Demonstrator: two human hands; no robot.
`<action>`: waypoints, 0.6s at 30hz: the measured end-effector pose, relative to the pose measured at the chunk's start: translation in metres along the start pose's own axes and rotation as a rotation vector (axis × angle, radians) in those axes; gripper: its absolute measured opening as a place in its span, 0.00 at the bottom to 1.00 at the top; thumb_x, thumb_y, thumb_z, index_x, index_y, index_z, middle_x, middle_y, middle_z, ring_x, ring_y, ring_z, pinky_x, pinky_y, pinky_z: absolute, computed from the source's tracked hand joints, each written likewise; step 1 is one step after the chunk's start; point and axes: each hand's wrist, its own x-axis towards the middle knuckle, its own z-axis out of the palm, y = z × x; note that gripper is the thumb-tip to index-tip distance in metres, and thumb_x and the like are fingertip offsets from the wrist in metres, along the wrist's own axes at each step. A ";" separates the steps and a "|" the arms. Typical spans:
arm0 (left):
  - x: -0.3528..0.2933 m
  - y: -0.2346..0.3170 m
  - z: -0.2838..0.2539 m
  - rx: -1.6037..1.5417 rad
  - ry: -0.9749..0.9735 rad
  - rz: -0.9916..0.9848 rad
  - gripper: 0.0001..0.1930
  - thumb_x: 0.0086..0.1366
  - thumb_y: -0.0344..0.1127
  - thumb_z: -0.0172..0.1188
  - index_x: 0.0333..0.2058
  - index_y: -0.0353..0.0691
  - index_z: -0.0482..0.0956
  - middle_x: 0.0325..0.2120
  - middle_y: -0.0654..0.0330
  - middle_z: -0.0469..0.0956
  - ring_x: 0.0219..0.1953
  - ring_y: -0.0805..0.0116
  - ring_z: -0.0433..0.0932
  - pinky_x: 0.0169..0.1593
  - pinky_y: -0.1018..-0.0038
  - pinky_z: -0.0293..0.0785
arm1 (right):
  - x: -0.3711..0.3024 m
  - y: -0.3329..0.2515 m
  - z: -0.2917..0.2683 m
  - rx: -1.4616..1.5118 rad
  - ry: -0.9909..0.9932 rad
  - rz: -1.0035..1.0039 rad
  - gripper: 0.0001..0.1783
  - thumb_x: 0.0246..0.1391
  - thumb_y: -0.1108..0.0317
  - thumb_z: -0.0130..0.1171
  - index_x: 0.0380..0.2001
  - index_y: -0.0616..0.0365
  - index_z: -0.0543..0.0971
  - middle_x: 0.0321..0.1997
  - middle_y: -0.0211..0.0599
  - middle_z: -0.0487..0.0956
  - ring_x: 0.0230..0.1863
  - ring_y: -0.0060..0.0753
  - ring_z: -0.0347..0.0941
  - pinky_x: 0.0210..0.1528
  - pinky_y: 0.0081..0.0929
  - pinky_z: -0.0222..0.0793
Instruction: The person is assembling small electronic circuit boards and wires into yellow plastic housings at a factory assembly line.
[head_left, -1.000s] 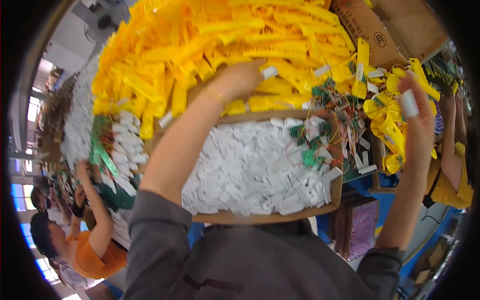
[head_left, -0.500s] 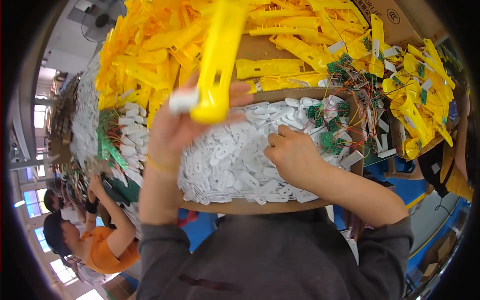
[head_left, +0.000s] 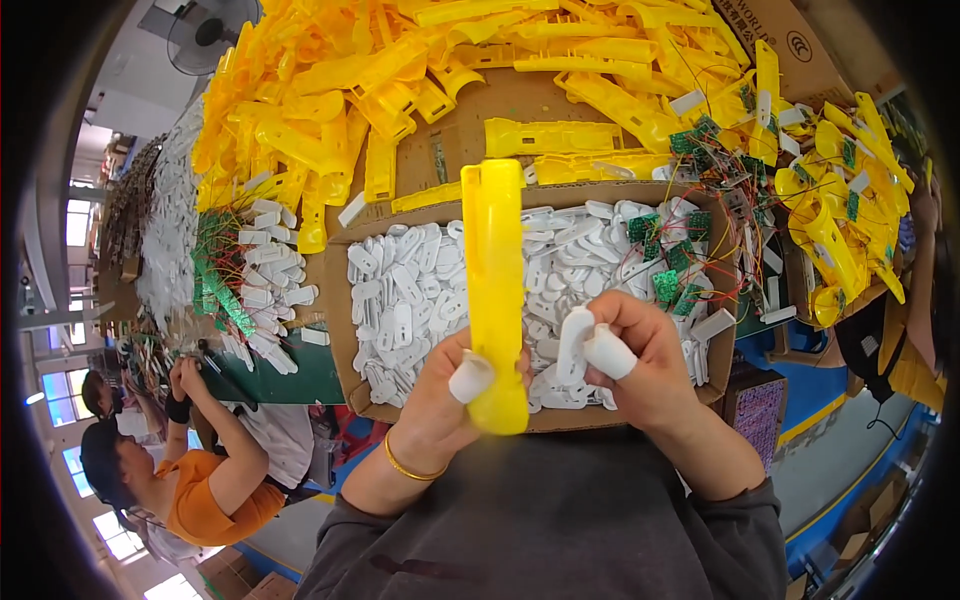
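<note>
My left hand point(head_left: 440, 395) is closed round the lower part of a long yellow plastic shell point(head_left: 493, 270), held upright with its far end pointing away from me. White wrapping point(head_left: 471, 378) covers the left thumb. In my right hand point(head_left: 650, 365) a small white oval plastic piece point(head_left: 574, 345) with a slot is pinched between thumb and fingers, just right of the shell and apart from it. The right thumb also wears a white wrap point(head_left: 609, 352). Both hands are above the near side of a cardboard box point(head_left: 345, 340) filled with similar white pieces point(head_left: 405, 290).
Yellow shells point(head_left: 330, 90) are heaped beyond the box. Green circuit boards point(head_left: 690, 145) with thin wires lie at its right corner, near more shells point(head_left: 830, 240). More wired boards point(head_left: 215, 270) lie to the left. A person in an orange shirt point(head_left: 215, 500) works at far left.
My left hand has brought the yellow shell down and nearer to me. My right hand has risen from the box with a white oval piece and come closer to my body.
</note>
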 end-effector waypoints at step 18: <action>0.010 -0.019 0.015 0.853 0.000 -0.013 0.41 0.37 0.32 0.76 0.50 0.39 0.62 0.37 0.63 0.70 0.38 0.74 0.71 0.41 0.77 0.70 | -0.010 -0.015 -0.015 -0.546 -0.417 0.134 0.04 0.48 0.71 0.60 0.26 0.61 0.76 0.21 0.32 0.77 0.21 0.17 0.71 0.24 0.18 0.67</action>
